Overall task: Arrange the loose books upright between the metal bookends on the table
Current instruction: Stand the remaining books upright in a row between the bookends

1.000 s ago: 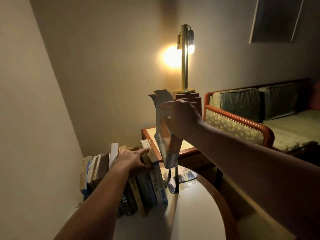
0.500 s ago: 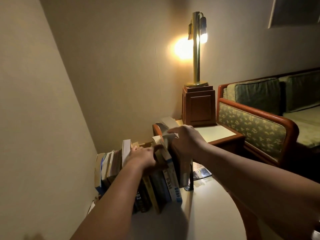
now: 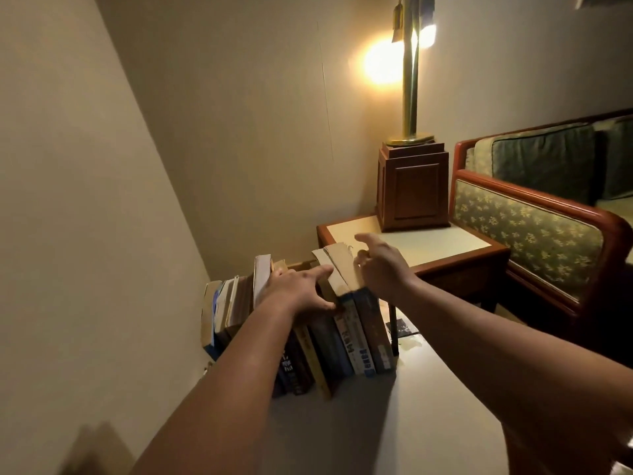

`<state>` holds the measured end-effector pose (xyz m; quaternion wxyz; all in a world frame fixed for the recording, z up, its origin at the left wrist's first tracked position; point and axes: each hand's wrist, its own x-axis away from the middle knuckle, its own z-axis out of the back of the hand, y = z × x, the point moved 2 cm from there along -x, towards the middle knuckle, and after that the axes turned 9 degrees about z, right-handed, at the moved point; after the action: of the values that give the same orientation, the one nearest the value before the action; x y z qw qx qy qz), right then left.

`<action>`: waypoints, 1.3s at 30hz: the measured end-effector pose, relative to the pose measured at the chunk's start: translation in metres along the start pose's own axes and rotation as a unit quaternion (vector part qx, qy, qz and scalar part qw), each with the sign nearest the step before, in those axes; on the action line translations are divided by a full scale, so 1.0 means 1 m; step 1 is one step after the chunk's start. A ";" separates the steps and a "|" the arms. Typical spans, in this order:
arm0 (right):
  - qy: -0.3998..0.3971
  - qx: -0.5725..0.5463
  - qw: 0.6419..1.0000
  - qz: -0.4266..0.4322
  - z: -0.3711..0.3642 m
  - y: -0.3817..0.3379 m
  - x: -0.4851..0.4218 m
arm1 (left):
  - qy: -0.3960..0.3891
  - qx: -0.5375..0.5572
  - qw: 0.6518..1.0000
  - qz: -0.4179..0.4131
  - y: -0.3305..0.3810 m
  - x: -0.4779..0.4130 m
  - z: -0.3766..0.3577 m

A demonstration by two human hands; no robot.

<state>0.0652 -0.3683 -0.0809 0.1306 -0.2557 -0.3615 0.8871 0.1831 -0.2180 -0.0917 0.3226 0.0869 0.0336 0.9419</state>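
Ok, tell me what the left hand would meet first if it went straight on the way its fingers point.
The worn tan book near the row's right end: the left hand points its fingers at it, seemingly almost touching. The right hand lies just beyond.

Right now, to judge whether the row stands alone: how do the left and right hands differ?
The left hand lies spread on the row of books, fingers straight against their tops. The right hand hangs beside the tan-topped end book, fingers loosely curled, holding nothing. Shared: neither grips a book.
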 end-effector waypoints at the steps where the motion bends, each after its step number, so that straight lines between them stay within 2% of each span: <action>1: -0.010 -0.003 1.000 -0.006 -0.001 -0.001 -0.001 | 0.000 0.002 1.000 0.001 -0.003 -0.002 -0.001; 6: -0.024 -0.090 0.996 -0.013 -0.016 0.016 0.023 | -0.004 0.014 1.000 0.009 -0.006 -0.005 -0.006; 10: -0.037 -0.238 0.970 -0.003 -0.031 0.033 0.050 | 0.001 0.016 1.000 0.006 -0.004 -0.006 -0.004; 13: -0.052 -0.286 0.957 -0.004 -0.045 0.050 0.074 | 0.003 0.009 1.000 0.005 -0.005 -0.006 -0.003; 17: -0.049 -0.359 0.928 -0.085 -0.072 0.086 0.102 | 0.013 -0.002 1.000 0.001 -0.002 -0.002 0.000; 19: -0.042 -0.379 0.918 -0.105 -0.085 0.100 0.108 | 0.015 -0.017 1.000 -0.006 0.002 0.002 0.003; 25: -0.013 -0.431 0.897 -0.096 -0.099 0.112 0.105 | 0.022 -0.036 0.999 -0.025 0.017 0.014 0.010; 32: 0.004 -0.464 0.881 -0.090 -0.108 0.125 0.108 | 0.045 0.032 0.996 -0.074 0.019 0.023 0.013; 34: 0.016 -0.461 0.881 -0.107 -0.116 0.129 0.113 | 0.101 0.046 0.987 -0.114 0.018 0.032 0.016; 35: 0.027 -0.456 0.883 -0.110 -0.118 0.129 0.116 | 0.159 0.034 0.976 -0.147 0.018 0.038 0.017; 37: 0.047 -0.451 0.885 -0.101 -0.120 0.127 0.118 | 0.294 -0.002 0.933 -0.209 0.019 0.057 0.015; 39: 0.070 -0.440 0.891 -0.087 -0.122 0.124 0.120 | 0.364 -0.025 0.890 -0.272 0.023 0.083 0.001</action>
<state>0.0262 -0.3358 -0.2864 0.1059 -0.3160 -0.7258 0.6018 0.1047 -0.1854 -0.0764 0.5335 -0.2832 0.1472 0.7832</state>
